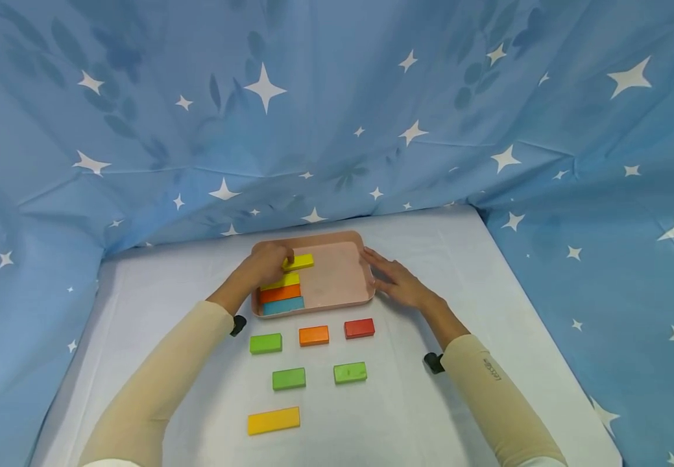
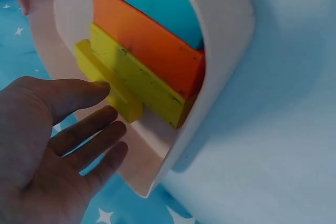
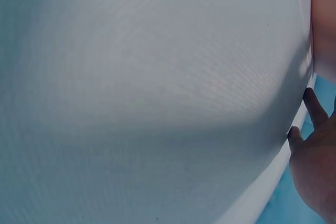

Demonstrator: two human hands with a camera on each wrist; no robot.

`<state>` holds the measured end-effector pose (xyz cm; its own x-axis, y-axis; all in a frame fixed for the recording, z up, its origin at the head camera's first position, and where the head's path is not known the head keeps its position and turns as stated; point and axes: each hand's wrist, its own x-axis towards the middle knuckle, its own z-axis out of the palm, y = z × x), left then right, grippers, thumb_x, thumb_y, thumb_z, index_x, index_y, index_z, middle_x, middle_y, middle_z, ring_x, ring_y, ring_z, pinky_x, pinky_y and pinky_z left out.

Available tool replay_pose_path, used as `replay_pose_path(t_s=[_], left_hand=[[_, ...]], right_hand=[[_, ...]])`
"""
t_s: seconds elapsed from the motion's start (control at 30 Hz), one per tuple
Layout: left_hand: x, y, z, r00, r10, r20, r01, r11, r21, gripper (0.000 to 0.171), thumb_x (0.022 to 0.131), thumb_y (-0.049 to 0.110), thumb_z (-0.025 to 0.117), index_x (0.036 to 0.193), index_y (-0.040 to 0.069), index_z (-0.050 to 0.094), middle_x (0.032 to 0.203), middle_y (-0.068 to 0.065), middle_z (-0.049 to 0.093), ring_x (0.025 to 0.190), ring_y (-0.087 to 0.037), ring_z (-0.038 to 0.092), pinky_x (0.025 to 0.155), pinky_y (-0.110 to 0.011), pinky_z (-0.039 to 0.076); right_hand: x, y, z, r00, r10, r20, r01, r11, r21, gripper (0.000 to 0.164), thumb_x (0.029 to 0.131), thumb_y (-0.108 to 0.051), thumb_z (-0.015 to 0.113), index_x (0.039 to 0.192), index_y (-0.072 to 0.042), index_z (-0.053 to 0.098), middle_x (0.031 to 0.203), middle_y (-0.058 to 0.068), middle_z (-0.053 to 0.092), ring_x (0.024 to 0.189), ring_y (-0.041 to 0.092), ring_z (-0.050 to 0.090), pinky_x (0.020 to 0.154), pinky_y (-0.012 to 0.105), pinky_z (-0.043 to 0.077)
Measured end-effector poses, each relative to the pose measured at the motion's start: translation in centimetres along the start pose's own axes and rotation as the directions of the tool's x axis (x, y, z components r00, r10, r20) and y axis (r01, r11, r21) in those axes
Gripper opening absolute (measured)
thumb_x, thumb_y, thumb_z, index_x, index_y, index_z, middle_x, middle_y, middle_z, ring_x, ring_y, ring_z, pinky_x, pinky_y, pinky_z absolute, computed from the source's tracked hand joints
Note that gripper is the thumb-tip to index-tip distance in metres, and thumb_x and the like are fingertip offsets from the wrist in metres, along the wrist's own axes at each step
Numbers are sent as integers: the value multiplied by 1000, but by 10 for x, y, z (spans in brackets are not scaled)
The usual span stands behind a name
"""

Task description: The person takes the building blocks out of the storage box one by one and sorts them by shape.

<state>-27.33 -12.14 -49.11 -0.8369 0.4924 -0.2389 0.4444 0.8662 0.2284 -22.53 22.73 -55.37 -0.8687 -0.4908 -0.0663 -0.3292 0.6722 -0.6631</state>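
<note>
My left hand (image 1: 265, 261) reaches over the left side of a pink tray (image 1: 337, 303). Its thumb and index finger pinch a small yellow block (image 2: 126, 106), inside the tray and beside a longer yellow block (image 2: 142, 74). Next to that one lie an orange block (image 2: 149, 40) and a blue block (image 2: 157, 3), stacked side by side along the tray's left end. At the opposite end, my right hand (image 1: 397, 282) rests its spread, fairly straight fingers against the tray's right rim. In the right wrist view the right hand (image 3: 315, 161) shows only at the edge.
In front of the tray lie a green block (image 1: 266, 344), an orange block (image 1: 314, 335) and a red block (image 1: 359, 329). Nearer are two more green blocks (image 1: 288, 379) and a long yellow-orange block (image 1: 274, 421). A blue star-patterned cloth (image 1: 337, 130) hangs behind the white table (image 1: 418, 415).
</note>
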Motion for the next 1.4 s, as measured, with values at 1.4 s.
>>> replay_pose_path(t_s=[1.4], left_hand=[[-105, 75, -19, 980, 154, -129, -169, 979, -116, 39, 81, -6, 79, 114, 14, 74, 107, -4, 70, 90, -18, 63, 83, -34, 60]], right_hand=[[2, -1, -2, 1000, 0, 17, 0, 1000, -10, 67, 108, -32, 54, 167, -23, 23, 176, -2, 13, 161, 33, 19, 126, 68, 7]])
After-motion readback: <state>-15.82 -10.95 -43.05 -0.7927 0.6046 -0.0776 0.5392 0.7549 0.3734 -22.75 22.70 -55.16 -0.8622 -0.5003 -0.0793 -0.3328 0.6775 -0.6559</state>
